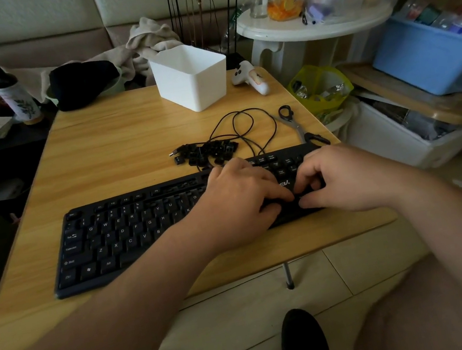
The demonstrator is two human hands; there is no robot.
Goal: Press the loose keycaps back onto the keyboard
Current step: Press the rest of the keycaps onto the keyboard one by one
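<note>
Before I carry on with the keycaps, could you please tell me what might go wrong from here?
Both hands, left hand and right hand, hide the spot they press on the keyboard, so a tilted cap might go unnoticed. The loose keycaps lie tangled with the black cable; tugging it could scatter them. The keyboard's right end sits near the table edge.

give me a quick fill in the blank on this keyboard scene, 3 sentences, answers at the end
1. Both hands, left hand and right hand, rest on the ____ end of the keyboard.
2. The pile of loose keycaps lies on the table just ____ the keyboard.
3. The white bin stands at the table's far edge, left of the ____ controller.

Missing words: right; behind; white
</note>
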